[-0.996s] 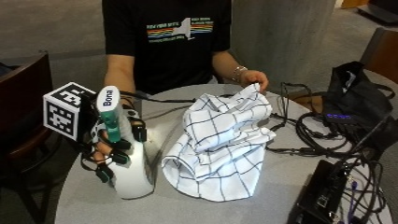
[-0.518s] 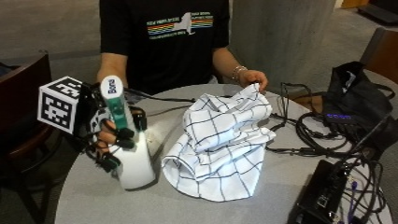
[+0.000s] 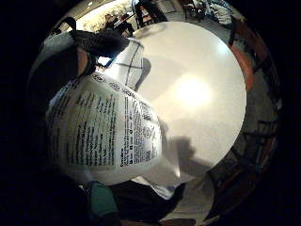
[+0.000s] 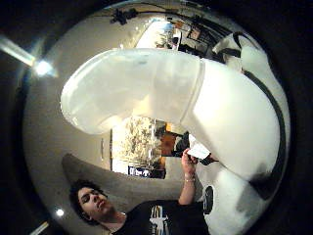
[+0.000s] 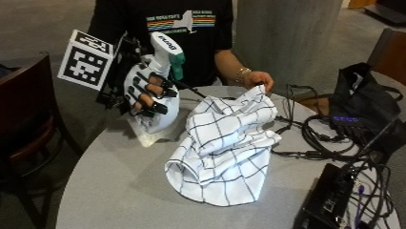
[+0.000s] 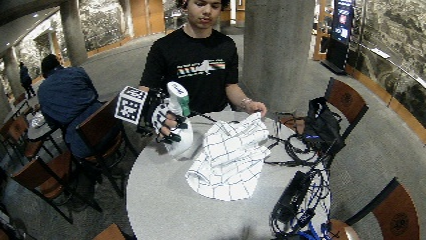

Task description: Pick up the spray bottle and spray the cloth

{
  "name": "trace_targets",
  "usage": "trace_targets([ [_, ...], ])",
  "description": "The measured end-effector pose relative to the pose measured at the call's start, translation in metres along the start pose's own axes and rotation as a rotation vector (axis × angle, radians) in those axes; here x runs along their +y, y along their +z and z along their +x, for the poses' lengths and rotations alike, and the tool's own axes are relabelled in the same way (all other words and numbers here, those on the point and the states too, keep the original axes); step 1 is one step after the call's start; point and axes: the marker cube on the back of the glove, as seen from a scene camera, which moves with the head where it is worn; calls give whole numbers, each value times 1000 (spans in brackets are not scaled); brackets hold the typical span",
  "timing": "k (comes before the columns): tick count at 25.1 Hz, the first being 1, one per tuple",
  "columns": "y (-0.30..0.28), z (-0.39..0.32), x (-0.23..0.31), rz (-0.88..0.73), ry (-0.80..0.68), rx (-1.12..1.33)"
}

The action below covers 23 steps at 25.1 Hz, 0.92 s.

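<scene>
My gloved right hand (image 5: 147, 90) has its fingers wrapped round the white spray bottle (image 5: 155, 102), lifted off the grey desk (image 5: 107, 191) and tilted. My bare left hand (image 5: 258, 80) pinches the checked cloth (image 5: 225, 145) by its top edge, right beside the bottle.

Middle of the frame, a person in a black tee stands behind a round grey surface (image 6: 173, 200). The gloved right hand (image 6: 168, 125) grips a white spray bottle (image 6: 178, 122) with a green trigger, left of centre, tilted and lifted. The bare hand (image 6: 255, 107) pinches the top of a white checked cloth (image 6: 229, 155) draped down the surface. Black cables and a bag (image 6: 323, 130) sit on the right.
</scene>
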Motion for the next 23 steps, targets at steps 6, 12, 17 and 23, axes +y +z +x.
trace_targets([
  [6,19,3,8,-196,113,106],
  [12,25,-2,15,-250,146,189],
  [17,29,-1,14,-281,164,221],
  [23,33,2,17,-308,173,237],
])
